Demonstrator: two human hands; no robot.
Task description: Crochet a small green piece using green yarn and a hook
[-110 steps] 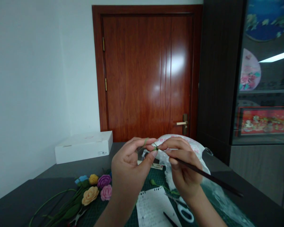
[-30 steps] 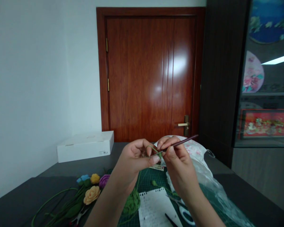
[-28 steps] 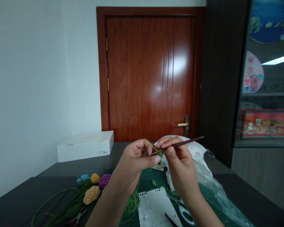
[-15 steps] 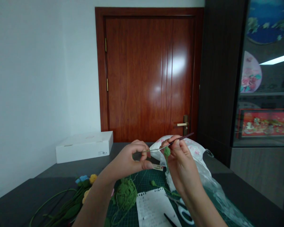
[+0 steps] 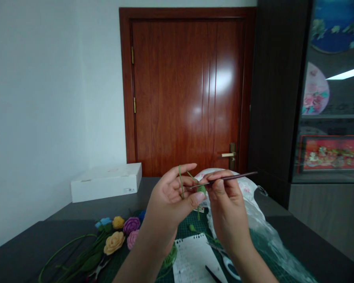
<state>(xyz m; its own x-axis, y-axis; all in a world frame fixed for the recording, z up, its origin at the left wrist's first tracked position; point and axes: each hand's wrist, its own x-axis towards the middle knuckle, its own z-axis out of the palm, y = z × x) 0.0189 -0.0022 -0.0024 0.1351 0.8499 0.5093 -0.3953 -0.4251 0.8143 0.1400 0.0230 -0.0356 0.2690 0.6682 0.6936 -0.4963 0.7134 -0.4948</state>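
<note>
My right hand (image 5: 225, 194) grips a crochet hook (image 5: 238, 175) with a dark handle and a thin metal shaft pointing left. Between thumb and fingers, my left hand (image 5: 175, 190) pinches a small green crocheted piece (image 5: 201, 190). Green yarn (image 5: 181, 181) loops over the raised left index finger and runs toward the hook tip, which lies close to the piece. Partly hidden behind my left forearm is a green yarn ball (image 5: 170, 257).
Crocheted flowers (image 5: 114, 243) and pliers (image 5: 98, 267) lie at left. A handwritten notepad (image 5: 193, 257), a black pen (image 5: 211, 274), scissors (image 5: 230, 267) and a small green bud (image 5: 191, 228) rest on the green cutting mat (image 5: 185, 227). Plastic bag (image 5: 261, 220) at right, white box (image 5: 106, 182) at back left.
My left hand has shifted right to the green piece and now pinches it, index finger raised with yarn around it. The hook has moved slightly right. More flowers show beside my left forearm.
</note>
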